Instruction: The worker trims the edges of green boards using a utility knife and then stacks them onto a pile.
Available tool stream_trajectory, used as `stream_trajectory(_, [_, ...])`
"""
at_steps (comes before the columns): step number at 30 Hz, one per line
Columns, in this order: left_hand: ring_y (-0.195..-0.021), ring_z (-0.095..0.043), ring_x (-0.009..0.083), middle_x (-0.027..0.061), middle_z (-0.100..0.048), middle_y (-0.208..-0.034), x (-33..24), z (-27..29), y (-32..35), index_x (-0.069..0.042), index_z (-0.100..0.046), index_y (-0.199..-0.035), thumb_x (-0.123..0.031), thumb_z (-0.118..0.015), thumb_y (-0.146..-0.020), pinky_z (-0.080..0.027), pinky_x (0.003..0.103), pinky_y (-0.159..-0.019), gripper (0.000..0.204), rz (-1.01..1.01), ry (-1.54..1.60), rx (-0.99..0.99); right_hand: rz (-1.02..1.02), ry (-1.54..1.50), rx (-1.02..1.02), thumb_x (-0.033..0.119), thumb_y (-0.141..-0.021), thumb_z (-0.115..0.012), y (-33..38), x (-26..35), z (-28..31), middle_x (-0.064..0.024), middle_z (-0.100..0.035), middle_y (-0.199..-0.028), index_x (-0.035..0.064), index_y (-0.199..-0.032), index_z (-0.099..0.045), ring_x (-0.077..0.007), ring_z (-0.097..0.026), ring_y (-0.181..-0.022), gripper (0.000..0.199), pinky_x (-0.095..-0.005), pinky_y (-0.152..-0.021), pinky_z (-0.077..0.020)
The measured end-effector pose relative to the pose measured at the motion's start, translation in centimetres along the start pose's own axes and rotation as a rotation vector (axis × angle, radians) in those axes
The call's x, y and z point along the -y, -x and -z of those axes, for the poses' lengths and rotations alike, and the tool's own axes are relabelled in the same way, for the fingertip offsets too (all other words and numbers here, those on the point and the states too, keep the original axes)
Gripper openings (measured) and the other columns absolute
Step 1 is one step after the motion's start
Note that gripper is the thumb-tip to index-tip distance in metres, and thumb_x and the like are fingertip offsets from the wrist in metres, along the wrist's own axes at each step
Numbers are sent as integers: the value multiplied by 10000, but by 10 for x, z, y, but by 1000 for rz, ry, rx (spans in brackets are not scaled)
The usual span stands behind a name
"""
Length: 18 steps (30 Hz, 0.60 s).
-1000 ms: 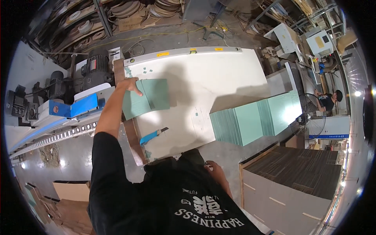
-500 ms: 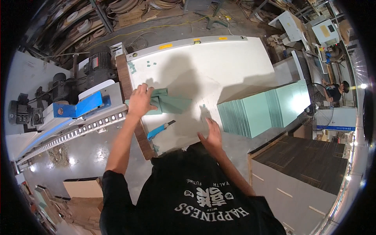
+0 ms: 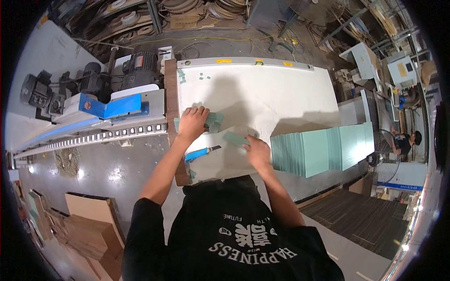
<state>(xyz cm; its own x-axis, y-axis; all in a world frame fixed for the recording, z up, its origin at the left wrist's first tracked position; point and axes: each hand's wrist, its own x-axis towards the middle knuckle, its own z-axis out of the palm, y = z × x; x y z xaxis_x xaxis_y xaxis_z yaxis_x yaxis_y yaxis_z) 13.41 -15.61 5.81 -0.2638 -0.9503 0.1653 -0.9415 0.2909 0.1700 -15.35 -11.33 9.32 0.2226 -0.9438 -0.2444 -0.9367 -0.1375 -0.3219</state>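
Note:
My left hand is closed over a few light-green strips at the left side of the white board. Between the fingers of my right hand is one green strip, blurred and raised off the board, pointing left. Below the left hand lies a utility knife with a blue handle and dark blade. To the right of my right hand stands a long row of light-green panels, packed on edge.
A spirit level runs along the far edge of the board. Small green scraps lie at its far left corner. A brown strip borders the left side, beside a machine with dark motors. A fan and another person are at the right.
My right hand has gone from bare with fingers spread to pinching a green strip. Fewer strips show under my left hand. The whole view has shifted a little.

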Motion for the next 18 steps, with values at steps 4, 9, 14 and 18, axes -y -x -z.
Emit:
stream_trajectory(4, [-1043, -635, 246, 35, -652, -1082, -3, -3, -9, -114, -623, -1139, -346, -922, -621, -494, 396, -921, 641, -3, 42, 24, -37, -53, -204, 284, -952, -686, 5, -53, -7, -191, -700, -1036, 81, -1105, -623, -448, -665, -934, 262, -566, -752, -509])
stream_trajectory(9, [-1034, -634, 247, 38, -652, -1063, -24, -8, -4, -118, -646, -1091, -397, -901, -646, -496, 395, -904, 585, -110, 151, 17, -75, -100, -275, 284, -989, -639, -15, -67, -14, -210, -689, -1082, 77, -1138, -600, -471, -639, -990, 259, -569, -781, -501])
stream_trajectory(14, [-1293, -528, 267, 74, -573, -1313, -61, -9, 7, -130, -570, -1315, -439, -908, -641, -370, 452, -1156, 816, -187, 109, -13, 178, -147, -236, 305, -1032, -588, -39, -61, -40, -213, -688, -1149, 23, -1234, -620, -406, -647, -1076, 349, -485, -899, -512])
stream_trajectory(18, [-1479, -360, 293, 96, -423, -1541, -72, 12, 2, -171, -391, -1550, -435, -907, -659, -216, 517, -1274, 1063, -140, 90, -7, 108, -688, 12, 350, -1072, -524, -42, -40, -35, -191, -670, -1159, 18, -1283, -588, -361, -645, -1085, 399, -403, -925, -501])
